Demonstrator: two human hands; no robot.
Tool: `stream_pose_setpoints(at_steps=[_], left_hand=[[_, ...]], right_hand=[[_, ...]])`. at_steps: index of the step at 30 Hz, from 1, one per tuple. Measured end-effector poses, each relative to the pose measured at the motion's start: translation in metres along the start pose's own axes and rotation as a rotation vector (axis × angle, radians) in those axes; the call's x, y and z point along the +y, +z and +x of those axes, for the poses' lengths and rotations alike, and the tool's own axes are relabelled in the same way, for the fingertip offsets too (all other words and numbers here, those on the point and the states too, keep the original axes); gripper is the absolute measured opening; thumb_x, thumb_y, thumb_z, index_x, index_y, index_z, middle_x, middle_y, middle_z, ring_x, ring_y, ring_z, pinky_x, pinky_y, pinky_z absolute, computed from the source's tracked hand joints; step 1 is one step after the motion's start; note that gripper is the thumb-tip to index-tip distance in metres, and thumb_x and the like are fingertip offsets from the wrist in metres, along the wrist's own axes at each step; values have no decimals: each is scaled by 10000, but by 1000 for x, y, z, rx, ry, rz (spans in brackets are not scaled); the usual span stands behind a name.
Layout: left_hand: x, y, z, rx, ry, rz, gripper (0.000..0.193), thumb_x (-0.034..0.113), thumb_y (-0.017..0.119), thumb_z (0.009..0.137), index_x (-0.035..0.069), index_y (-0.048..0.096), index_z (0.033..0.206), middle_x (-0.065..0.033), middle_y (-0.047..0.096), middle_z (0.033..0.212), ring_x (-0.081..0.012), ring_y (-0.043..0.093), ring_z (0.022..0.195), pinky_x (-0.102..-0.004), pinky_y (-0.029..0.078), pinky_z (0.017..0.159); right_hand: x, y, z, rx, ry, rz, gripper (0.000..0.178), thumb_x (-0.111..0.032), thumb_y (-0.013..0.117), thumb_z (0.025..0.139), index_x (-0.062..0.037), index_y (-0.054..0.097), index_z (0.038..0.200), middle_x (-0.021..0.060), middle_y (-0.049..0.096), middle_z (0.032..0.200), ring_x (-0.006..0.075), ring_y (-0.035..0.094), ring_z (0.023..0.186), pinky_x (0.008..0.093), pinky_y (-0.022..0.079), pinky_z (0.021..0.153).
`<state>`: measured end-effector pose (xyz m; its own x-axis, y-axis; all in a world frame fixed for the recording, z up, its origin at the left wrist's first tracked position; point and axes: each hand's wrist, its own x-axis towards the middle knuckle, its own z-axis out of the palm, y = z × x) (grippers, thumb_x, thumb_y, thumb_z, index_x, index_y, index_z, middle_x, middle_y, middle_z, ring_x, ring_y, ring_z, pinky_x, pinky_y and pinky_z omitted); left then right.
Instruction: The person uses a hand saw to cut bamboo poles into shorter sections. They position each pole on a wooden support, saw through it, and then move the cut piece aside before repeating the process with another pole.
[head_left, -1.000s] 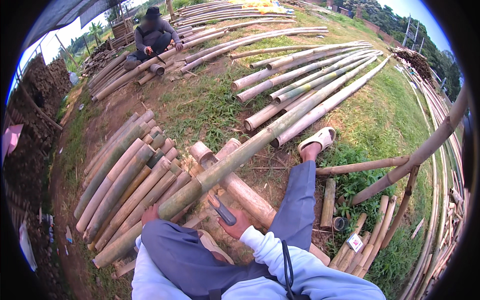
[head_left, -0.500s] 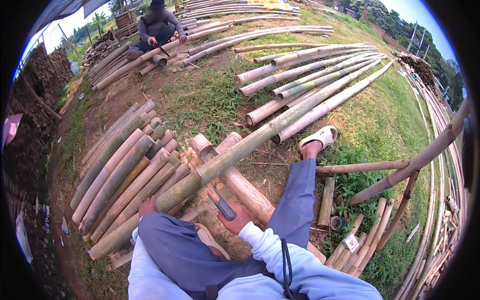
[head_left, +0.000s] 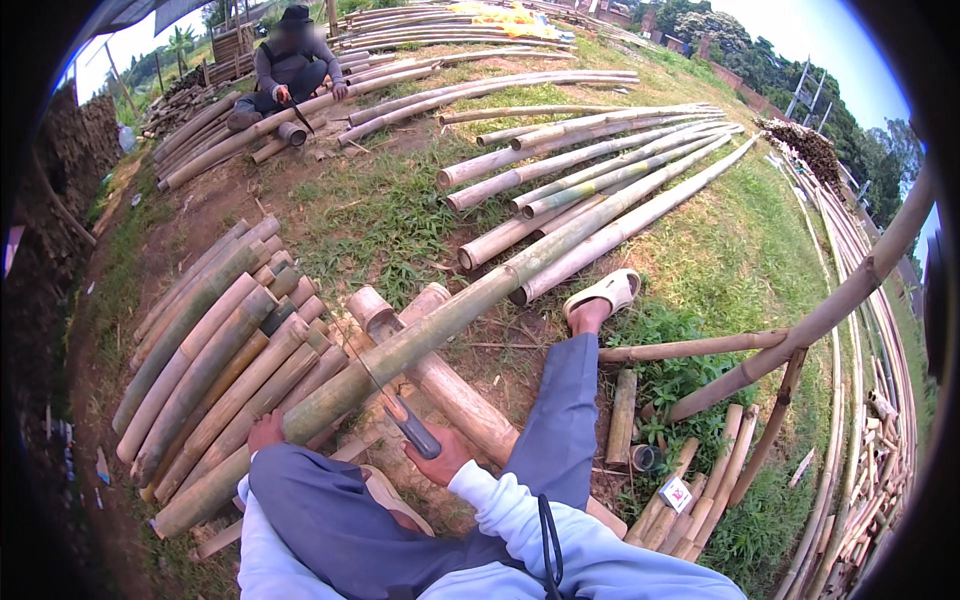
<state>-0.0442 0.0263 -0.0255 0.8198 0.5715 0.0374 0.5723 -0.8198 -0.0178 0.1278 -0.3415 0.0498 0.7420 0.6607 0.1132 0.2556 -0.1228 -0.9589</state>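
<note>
A long greenish bamboo pole (head_left: 450,318) runs diagonally from the lower left to the upper right, resting across a thick bamboo support (head_left: 462,392). My left hand (head_left: 267,432) grips the pole near its close end, just beyond my bent knee. In my right hand (head_left: 443,455) is the dark handle of a handsaw (head_left: 417,430). Its thin blade lies across the pole between my two hands; how deep it sits in the bamboo is too small to tell. My right-hand fingers are wrapped round the handle and partly hidden.
Cut bamboo lengths (head_left: 225,355) are stacked at the left. Long poles (head_left: 560,180) lie on the grass ahead. At the right stands a bamboo frame (head_left: 770,355), with short pieces and a small box (head_left: 675,493) beside it. Another person (head_left: 290,70) sits far left holding a blade.
The whole scene has shifted left in the view, with the nearer things slightly lower. Both hands keep their grips, and the saw still lies across the pole in about the same place.
</note>
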Motion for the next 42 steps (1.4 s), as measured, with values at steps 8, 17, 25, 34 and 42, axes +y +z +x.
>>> stream_pose_setpoints(at_steps=[8,17,25,34,42], left_hand=[[15,-33,-4,-105,-37,-64,829,353,953,517,132,531,1196,-158,640,1112,-393,662,1034,-488,535,879],[-5,-17,1,-151,-62,-90,948,384,979,447,130,518,1235,-169,631,1149,-414,648,1063,-513,537,878],[2,-23,-3,-64,3,-115,947,391,979,458,131,522,1246,-169,636,1137,-409,646,1076,-519,538,861],[11,-29,-5,-87,-46,-93,892,353,968,490,125,522,1228,-174,635,1134,-412,648,1070,-515,547,869],[11,-35,-3,-95,-41,-97,866,336,959,489,120,524,1206,-179,641,1102,-416,655,1038,-511,550,859]], right_hand=[[-13,-4,0,-25,68,26,324,-220,737,885,-55,664,1155,207,673,855,383,653,784,423,523,725],[-5,0,3,-9,12,42,264,-206,730,853,-52,638,1047,227,665,851,470,644,811,482,511,714],[-9,-2,1,-20,41,64,246,-186,724,854,-55,640,1045,222,664,847,457,648,798,474,518,704],[-6,0,2,-27,14,27,310,-170,733,879,-49,658,1154,193,640,826,350,613,696,405,508,690],[-9,1,3,-15,-1,35,286,-167,736,872,-42,659,1117,204,646,834,377,606,695,412,502,679]])
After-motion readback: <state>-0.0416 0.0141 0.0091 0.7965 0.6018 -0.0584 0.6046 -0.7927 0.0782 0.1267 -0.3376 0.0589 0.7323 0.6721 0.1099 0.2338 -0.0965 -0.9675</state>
